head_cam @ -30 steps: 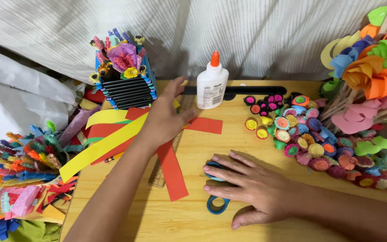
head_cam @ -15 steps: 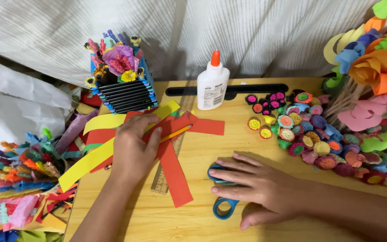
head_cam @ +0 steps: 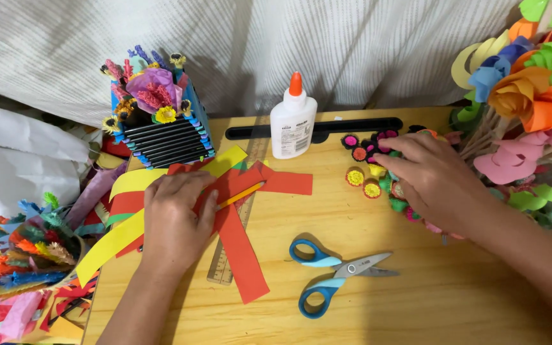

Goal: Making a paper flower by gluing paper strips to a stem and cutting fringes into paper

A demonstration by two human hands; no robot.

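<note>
In the head view, the left hand [head_cam: 177,214] lies flat, palm down, on a pile of red strips [head_cam: 244,255] and yellow strips [head_cam: 107,246] at the left part of the wooden table [head_cam: 416,300]. Its fingers are together and press the paper; they pinch nothing. A pencil [head_cam: 243,193] sticks out from under this hand to the right, and a ruler [head_cam: 225,265] lies under the strips.

The right hand [head_cam: 432,182] is at the right, on a group of small paper coils [head_cam: 360,177]. Its fingers are bent down onto the coils, but if they pinch one I cannot tell.

Blue scissors [head_cam: 333,275] lie closed on the table, near, between the two hands and apart from both. A glue bottle [head_cam: 293,121] stands upright at the far side. A decorated box [head_cam: 161,137] stands far left. Paper flowers [head_cam: 531,96] are at the far right.
</note>
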